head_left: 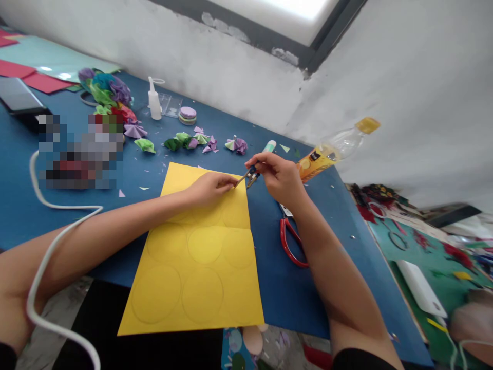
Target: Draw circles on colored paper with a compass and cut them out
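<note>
A sheet of yellow paper (243, 288) with several pencilled circles and a crease across it lies on the blue table, its near edge overhanging. My left hand (210, 189) rests on its upper part, fingers stretched toward the right edge. Between thumb and fingers, my right hand (282, 177) pinches a drawing compass (242, 178) by its top. One compass leg slants down to the paper beside my left fingertips; the other points down near the paper's right edge. Red-handled scissors (285, 239) lie under my right forearm, partly hidden.
An orange-labelled bottle (327, 150) and a glue stick (270, 146) are beyond my right hand. Folded paper pieces (183, 141), a squeeze bottle (154, 100) and round purple-topped stack (188, 115) line the back. A white cable (69, 206) crosses my left arm. Another table (404, 267) stands right.
</note>
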The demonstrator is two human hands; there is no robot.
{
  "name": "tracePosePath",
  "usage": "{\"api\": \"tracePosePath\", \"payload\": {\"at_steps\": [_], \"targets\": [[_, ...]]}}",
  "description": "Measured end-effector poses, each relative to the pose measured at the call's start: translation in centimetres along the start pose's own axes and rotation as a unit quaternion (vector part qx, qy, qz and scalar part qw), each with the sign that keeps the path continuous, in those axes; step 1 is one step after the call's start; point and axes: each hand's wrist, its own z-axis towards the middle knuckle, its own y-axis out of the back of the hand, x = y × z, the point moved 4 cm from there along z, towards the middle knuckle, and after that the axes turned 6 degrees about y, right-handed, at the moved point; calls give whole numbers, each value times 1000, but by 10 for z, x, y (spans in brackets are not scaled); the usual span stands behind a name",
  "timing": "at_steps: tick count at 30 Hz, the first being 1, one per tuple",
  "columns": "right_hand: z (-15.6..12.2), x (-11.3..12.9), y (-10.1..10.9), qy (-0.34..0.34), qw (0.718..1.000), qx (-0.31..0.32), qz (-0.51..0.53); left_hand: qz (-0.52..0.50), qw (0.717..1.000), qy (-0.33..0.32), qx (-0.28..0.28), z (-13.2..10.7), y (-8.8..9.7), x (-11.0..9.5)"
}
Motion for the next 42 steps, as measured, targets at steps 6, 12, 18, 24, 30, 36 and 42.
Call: {"api": "tracePosePath", "payload": {"at_steps": [6, 12, 18, 24, 30, 36, 42], "targets": [[0, -2, 0, 4, 1000, -1, 11, -2, 1000, 0, 1, 0, 1, 0], [0, -8, 4, -6, 1000, 3, 28, 3, 1000, -6, 0, 0, 0, 1], [0, -5, 8, -13, 999, 18, 23, 8, 1000, 3, -9, -1, 2, -1], [1, 8, 11, 3, 999, 27, -27, -57, 992, 38, -104, -1, 15, -3], [2, 15, 13, 26, 998, 0, -56, -212, 958, 85, -173, 4, 22, 5], [2, 29, 0, 36, 994, -30, -97, -259, 944, 87, -184, 6, 24, 7], [6, 36, -10, 34, 996, 3, -84, -248, 950, 78, -170, 6, 24, 11]]}}
